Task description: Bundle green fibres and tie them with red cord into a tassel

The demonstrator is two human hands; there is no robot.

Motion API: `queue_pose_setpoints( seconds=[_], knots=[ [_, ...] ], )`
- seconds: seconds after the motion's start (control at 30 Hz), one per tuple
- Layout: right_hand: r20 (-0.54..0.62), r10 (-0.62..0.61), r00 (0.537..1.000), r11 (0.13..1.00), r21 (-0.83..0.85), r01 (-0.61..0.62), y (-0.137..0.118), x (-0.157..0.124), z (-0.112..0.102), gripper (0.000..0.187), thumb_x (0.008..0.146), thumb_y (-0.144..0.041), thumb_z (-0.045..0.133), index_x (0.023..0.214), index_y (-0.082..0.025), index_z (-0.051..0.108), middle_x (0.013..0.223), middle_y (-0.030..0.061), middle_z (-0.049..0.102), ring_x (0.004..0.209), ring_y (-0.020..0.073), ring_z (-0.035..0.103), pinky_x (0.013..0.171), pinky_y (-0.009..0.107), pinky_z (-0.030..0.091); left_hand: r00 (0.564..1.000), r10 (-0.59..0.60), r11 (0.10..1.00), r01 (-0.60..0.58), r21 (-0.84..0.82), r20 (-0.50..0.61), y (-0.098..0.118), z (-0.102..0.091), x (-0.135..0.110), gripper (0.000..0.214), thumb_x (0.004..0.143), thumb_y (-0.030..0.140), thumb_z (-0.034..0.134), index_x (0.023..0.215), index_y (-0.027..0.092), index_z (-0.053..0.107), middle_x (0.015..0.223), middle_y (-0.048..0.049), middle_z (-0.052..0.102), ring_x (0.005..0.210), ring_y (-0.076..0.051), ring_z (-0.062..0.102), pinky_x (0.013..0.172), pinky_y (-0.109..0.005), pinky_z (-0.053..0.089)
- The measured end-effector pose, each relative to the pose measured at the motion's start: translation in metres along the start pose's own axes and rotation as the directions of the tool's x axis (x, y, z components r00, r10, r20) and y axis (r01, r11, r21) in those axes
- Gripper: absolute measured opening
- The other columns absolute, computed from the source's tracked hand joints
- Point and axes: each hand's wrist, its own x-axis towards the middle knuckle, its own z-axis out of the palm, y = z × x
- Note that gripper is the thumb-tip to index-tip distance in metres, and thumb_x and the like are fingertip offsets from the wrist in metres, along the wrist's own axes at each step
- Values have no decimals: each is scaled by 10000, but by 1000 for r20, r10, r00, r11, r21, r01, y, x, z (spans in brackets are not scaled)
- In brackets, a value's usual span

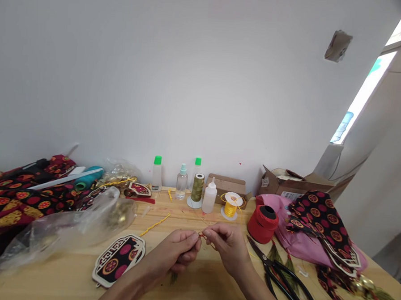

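Plastic bottle (181, 183) holding liquid (180, 193), hands (228, 246) pinching cord (201, 234)

tabletop (45, 286): smooth wood | bag (69, 223): glossy plastic | carton (275, 186): matt cardboard | wall (191, 78): matt

Squeeze bottle (209, 199) sits on the surface (184, 212), thread cone (197, 190) just left of it, spool (230, 210) just right, box (230, 184) behind. Cord (201, 234)'s out front between left hand (182, 248) and right hand (227, 247), scissors (267, 261) front-right.
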Motion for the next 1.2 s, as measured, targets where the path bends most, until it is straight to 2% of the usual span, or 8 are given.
queue_pose_setpoints(
  seconds=[0.2,0.3,0.43,0.53,0.73,0.97,1.2],
  knots=[
    [-4,32,999,999,11,-32,-1,1,0,276,700,-327,523,503,-141,568,457,-26,471,416,71,382,406,178,297,1000,-4,1000,5,16,-7,1,0,-1,314,737,466,437,629,172,412,461,96,246,411,-52,93,368,-183,46],
    [4,66,998,997,33,-66,-4,1,-1,293,718,-360,496,554,-136,588,486,-19,491,417,71,381,406,180,305,1000,18,1000,-18,25,-12,1,-1,-1,308,746,454,429,627,171,408,473,92,251,418,-55,94,368,-187,48],
    [8,2,1000,1000,4,-2,-5,-1,-1,216,683,-334,552,670,-135,636,597,8,547,519,99,444,472,198,353,1000,15,999,-15,29,-1,1,0,-1,303,760,443,416,625,173,397,470,95,236,417,-56,87,368,-191,45],
    [40,7,999,1000,-2,-7,-4,-2,1,205,678,-316,561,619,-131,626,560,-1,523,501,90,418,453,191,329,1000,0,999,0,45,16,2,1,-2,300,759,440,424,622,175,390,469,95,238,417,-54,91,369,-189,47],
    [76,172,982,975,132,-181,-6,-1,4,263,651,-375,561,559,-129,572,448,-41,462,395,54,338,376,169,258,1000,10,1000,-10,0,15,5,4,-4,290,781,422,398,646,166,412,483,89,253,422,-55,103,367,-181,54],
    [18,205,979,965,163,-205,-10,-1,4,340,570,-466,610,500,-134,600,419,-34,486,364,47,337,351,167,254,999,10,999,-8,-34,40,4,4,-4,293,789,413,387,632,167,402,477,90,243,417,-55,91,363,-177,49],
    [-18,212,977,970,123,-208,-9,-1,2,343,587,-467,602,519,-131,627,437,-19,528,354,49,371,333,162,278,999,-2,999,4,-32,39,3,2,-4,286,776,412,410,632,165,415,466,93,243,409,-51,92,361,-175,48]
  ],
)
